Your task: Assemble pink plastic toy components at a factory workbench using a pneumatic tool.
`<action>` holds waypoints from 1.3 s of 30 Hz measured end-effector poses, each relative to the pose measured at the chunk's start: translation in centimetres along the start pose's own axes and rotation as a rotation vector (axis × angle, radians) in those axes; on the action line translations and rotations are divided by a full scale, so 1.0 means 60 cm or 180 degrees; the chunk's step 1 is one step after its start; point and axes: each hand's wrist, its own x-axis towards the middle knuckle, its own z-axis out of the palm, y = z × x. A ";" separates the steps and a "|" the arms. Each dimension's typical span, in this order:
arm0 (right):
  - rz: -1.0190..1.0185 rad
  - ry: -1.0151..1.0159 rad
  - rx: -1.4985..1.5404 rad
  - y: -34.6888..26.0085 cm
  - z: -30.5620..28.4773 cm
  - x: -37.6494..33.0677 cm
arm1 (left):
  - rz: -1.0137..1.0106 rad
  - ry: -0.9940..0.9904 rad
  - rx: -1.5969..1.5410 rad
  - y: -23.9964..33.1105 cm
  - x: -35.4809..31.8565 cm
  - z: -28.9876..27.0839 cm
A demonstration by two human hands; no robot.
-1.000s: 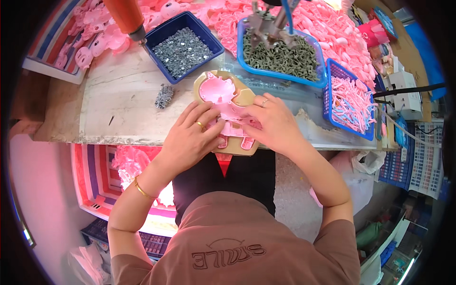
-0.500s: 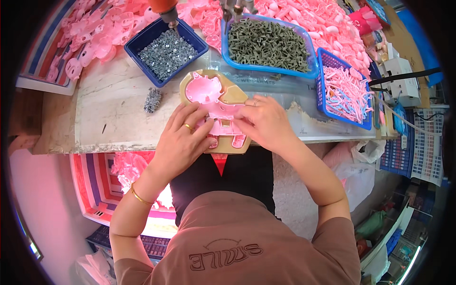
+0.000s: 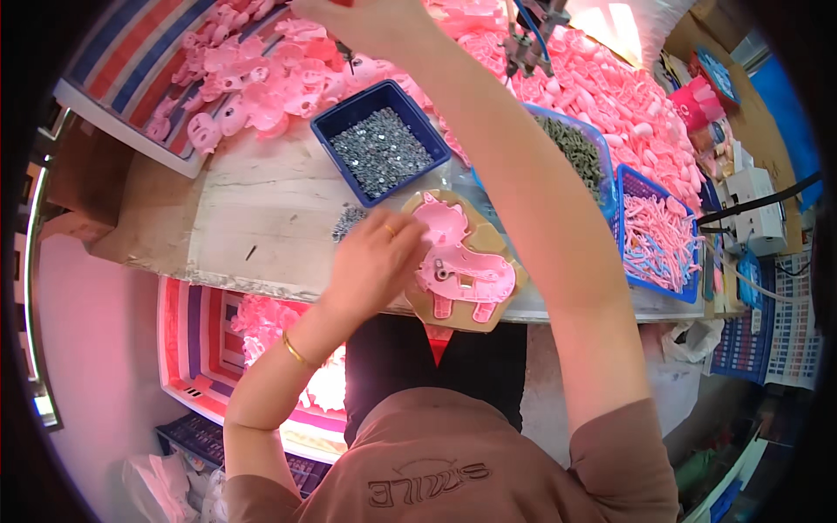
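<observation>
While the pink toy shell (image 3: 460,261) lies flat in its tan jig (image 3: 501,301) at the table's (image 3: 253,218) near edge, small fittings already show in its body, so assembly looks partly done, with fastening seemingly left. The left hand (image 3: 377,261) rests curled on the shell's 9 o'clock side, pinning it, and the right hand (image 3: 370,19) reaches up to 12 o'clock, closed on something cut off by the rim. At 11 o'clock a blue tray of screws (image 3: 381,150) sits near, with loose screws (image 3: 349,222) beside the left hand; the right forearm crosses over a bin of dark parts (image 3: 580,152), and a basket of pink pieces (image 3: 658,240) stands at 3 o'clock.
</observation>
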 end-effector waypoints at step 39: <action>0.2198 -0.1323 0.2310 -0.053 -0.139 -0.060 | 0.0410 -0.0068 -0.0470 -0.013 0.053 0.008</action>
